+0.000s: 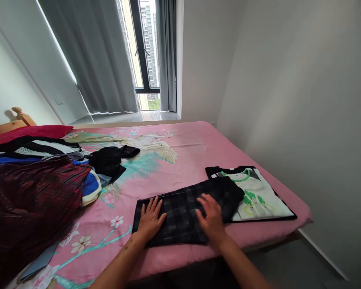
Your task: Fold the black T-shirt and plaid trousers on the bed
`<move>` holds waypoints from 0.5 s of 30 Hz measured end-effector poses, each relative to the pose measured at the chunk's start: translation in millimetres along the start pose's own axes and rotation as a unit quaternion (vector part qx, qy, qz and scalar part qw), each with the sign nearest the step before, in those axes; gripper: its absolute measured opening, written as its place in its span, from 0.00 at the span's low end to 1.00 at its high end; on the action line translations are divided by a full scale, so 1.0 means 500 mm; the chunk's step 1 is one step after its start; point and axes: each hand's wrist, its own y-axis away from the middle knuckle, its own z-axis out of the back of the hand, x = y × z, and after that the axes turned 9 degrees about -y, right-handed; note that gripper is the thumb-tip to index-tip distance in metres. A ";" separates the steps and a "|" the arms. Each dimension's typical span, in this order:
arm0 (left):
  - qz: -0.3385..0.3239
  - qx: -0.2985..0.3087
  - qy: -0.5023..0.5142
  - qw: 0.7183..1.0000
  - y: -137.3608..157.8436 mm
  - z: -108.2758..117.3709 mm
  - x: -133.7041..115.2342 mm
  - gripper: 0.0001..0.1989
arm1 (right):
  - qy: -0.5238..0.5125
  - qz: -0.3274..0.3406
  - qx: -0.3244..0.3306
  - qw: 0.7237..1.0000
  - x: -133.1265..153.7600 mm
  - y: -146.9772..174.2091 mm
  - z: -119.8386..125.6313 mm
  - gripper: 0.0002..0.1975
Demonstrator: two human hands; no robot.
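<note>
A dark checked garment (177,218), which looks like a pair of shorts or trousers folded lengthwise, lies flat near the front edge of the bed. Its right end is bunched and overlaps a white T-shirt (255,196) with a green collar and green print. My left hand (150,218) rests on the garment's left end, fingers spread. Slightly blurred, my right hand (211,216) is over its middle-right part with the fingers apart; whether it presses on the cloth I cannot tell. Neither hand grips anything.
The bed has a pink floral sheet (186,152). Black cloth (289,218) shows under the T-shirt. On the left lie a dark red plaid garment (33,192), a black garment (108,160) and other clothes. A red pillow (48,130) is behind them. A wall (289,100) stands to the right.
</note>
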 end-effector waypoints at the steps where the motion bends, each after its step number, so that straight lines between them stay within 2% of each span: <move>1: 0.011 -0.001 -0.004 1.000 0.000 0.005 -0.009 0.28 | 0.003 -0.023 -0.084 0.996 -0.036 -0.002 0.033 0.22; 3: 0.023 -0.007 -0.009 1.000 -0.001 0.016 -0.038 0.26 | -0.004 -0.090 -0.221 0.971 -0.111 -0.011 0.090 0.30; 4: 0.016 -0.011 -0.008 1.000 -0.004 0.021 -0.060 0.26 | -0.018 -0.147 -0.260 0.954 -0.146 -0.017 0.112 0.35; 6: -0.022 -0.018 0.002 1.000 -0.017 0.026 -0.111 0.26 | -0.087 -0.289 -0.261 0.917 -0.202 -0.029 0.138 0.43; 8: -0.051 -0.023 0.016 0.998 -0.037 0.022 -0.166 0.26 | -0.150 -0.390 -0.200 0.886 -0.233 -0.042 0.148 0.49; 10: -0.045 -0.016 0.025 0.999 -0.058 0.007 -0.214 0.28 | -0.181 -0.415 -0.151 0.879 -0.243 -0.054 0.147 0.51; 11: -0.034 -0.011 0.025 0.999 -0.067 -0.002 -0.233 0.28 | -0.189 -0.410 -0.147 0.880 -0.244 -0.060 0.145 0.52; 15: -0.006 -0.010 0.006 1.000 -0.084 -0.032 -0.267 0.30 | -0.236 -0.392 -0.186 0.870 -0.237 -0.075 0.133 0.51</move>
